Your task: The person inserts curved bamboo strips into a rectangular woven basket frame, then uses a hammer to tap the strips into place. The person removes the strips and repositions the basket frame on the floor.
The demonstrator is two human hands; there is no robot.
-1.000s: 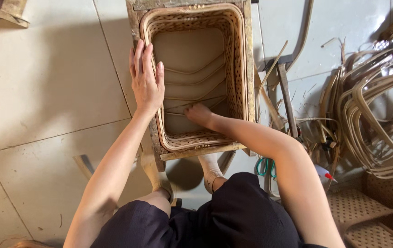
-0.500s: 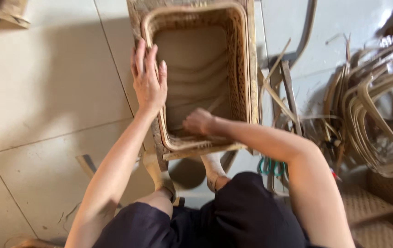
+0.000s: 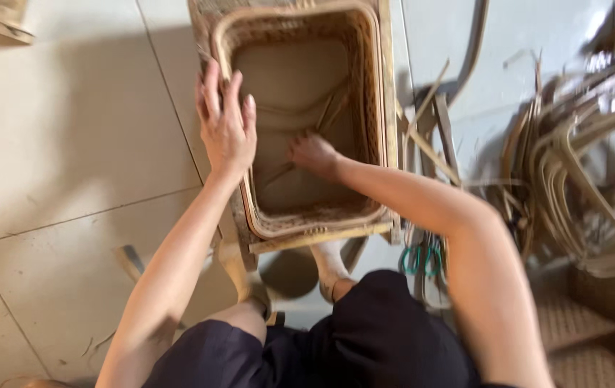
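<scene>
Your left hand (image 3: pixel 227 126) lies flat on the left rim of the woven rattan basket (image 3: pixel 376 108), fingers (image 3: pixel 212 86) stretched out and slightly spread, pressing rather than gripping. Your right hand (image 3: pixel 313 153) reaches down inside the basket, fingers curled against the crossed strips on its bottom; you cannot tell whether they pinch a strip. The basket stands on the tiled floor (image 3: pixel 70 144) just beyond your knees. Left of it the floor lies open; right of it, loose rattan canes (image 3: pixel 573 187) crowd close, with green-handled scissors (image 3: pixel 422 257) near your right elbow.
</scene>
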